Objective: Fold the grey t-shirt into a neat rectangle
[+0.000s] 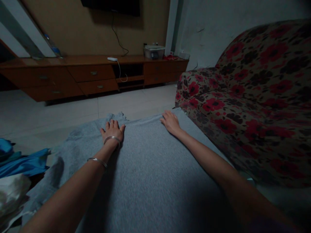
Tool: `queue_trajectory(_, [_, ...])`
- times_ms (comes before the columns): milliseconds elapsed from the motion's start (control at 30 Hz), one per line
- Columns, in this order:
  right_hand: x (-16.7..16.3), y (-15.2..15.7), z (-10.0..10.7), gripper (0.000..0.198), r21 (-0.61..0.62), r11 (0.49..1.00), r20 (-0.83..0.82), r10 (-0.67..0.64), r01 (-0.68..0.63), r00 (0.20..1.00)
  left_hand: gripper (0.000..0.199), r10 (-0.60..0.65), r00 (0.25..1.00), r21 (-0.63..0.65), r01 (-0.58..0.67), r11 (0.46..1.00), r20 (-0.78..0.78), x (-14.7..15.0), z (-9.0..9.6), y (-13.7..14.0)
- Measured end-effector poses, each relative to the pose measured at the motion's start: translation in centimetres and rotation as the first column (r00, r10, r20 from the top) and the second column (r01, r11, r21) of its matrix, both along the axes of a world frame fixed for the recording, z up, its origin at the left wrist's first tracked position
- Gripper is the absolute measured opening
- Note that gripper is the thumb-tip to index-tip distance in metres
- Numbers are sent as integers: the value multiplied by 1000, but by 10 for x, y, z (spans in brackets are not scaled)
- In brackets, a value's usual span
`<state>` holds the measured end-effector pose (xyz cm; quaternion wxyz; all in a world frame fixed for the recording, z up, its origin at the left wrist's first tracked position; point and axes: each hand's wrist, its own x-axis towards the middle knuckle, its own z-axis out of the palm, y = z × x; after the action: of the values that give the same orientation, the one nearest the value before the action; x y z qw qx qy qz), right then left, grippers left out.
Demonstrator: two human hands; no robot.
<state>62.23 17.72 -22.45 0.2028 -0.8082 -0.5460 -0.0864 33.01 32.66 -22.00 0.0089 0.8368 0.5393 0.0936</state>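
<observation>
A large grey cloth point(150, 161) is spread out in front of me, smooth in the middle and rumpled along its left side. My left hand point(113, 131) lies palm down near its far left part, fingers spread; two metal bangles circle that wrist and forearm. At the far right edge of the cloth rests my right hand point(170, 122), palm down with its fingers stretched forward over the rim. Whatever supports the cloth is hidden beneath it.
A sofa with a red flower pattern point(230, 106) stands close on the right. Blue fabric point(26, 163) and a white plastic bag point(13, 194) lie at the left. Across the tiled floor point(133, 102) runs a low wooden cabinet point(92, 85) bearing a plastic box point(154, 52).
</observation>
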Motion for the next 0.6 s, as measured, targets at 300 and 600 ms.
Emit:
queue_trajectory(300, [13, 0, 22, 51, -166, 957, 10, -240, 239, 971, 68, 24, 1000, -13, -24, 1000, -3, -1, 7, -5])
queue_trajectory(600, [-45, 28, -3, 48, -190, 967, -34, 165, -168, 986, 64, 16, 1000, -19, -16, 1000, 6, -4, 2, 1])
